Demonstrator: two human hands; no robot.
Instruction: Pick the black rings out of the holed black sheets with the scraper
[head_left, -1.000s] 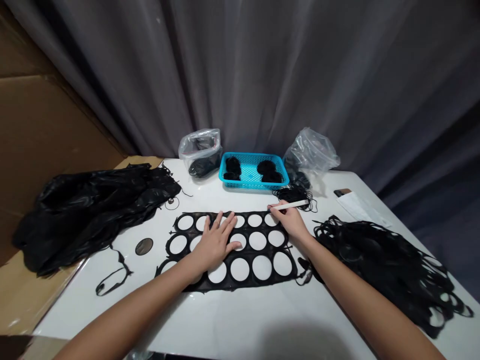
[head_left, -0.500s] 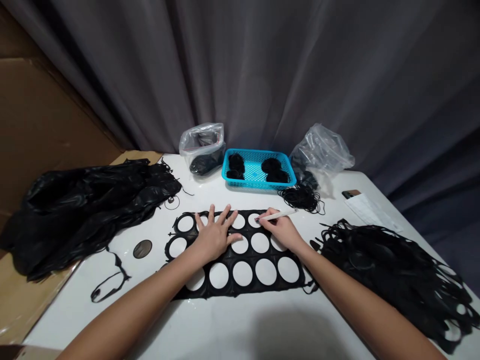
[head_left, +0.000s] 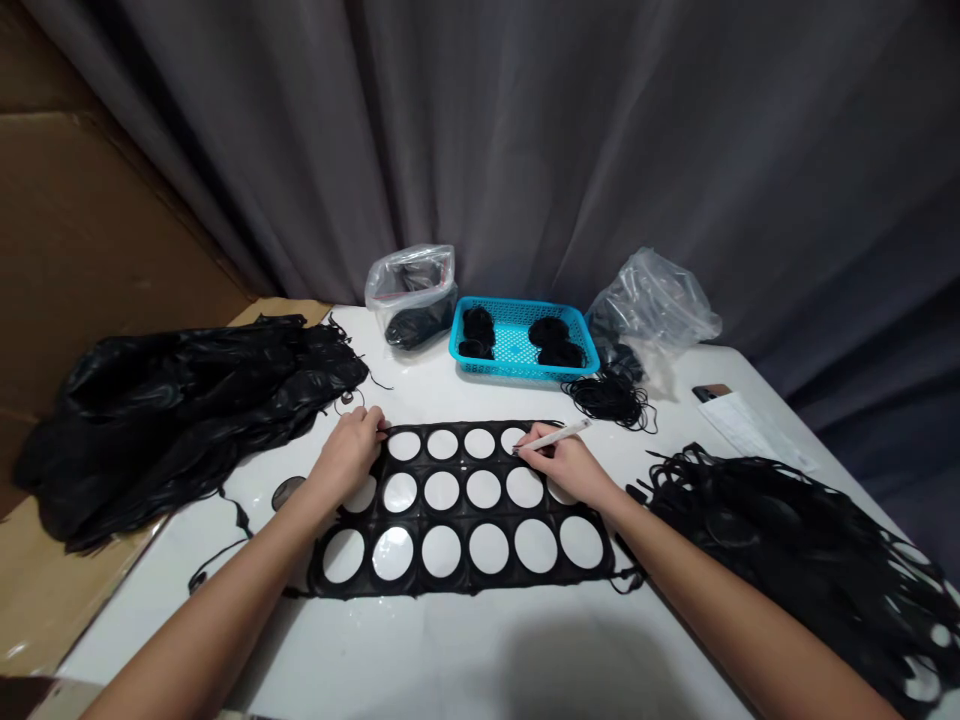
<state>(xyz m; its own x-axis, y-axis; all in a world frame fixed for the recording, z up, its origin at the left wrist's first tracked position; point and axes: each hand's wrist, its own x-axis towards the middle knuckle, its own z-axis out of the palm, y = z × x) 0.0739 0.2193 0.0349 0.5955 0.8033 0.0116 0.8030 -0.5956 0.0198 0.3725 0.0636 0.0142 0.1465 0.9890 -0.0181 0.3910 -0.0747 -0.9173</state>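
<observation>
A thin black sheet (head_left: 465, 510) with rows of round cut-outs lies flat on the white table, and white shows through the holes. My left hand (head_left: 351, 452) is closed at the sheet's far left corner, its fingertips pinching the edge there. In my right hand (head_left: 566, 465) is a slim white pen-like tool (head_left: 559, 436), held slanted like a pen. Its lower end is at a hole in the far row, towards the right; the tip is too small to make out.
A blue basket (head_left: 525, 371) with black bundles stands at the back, between two clear plastic bags (head_left: 411, 290). Black cord (head_left: 611, 398) lies beside it. Crumpled black material (head_left: 180, 400) is heaped left, black cut-out sheets (head_left: 780, 540) right. A phone (head_left: 711, 391) lies far right.
My left hand has gone from lying spread on the sheet to pinching its far left corner. My right hand still holds the white tool at about the same hole.
</observation>
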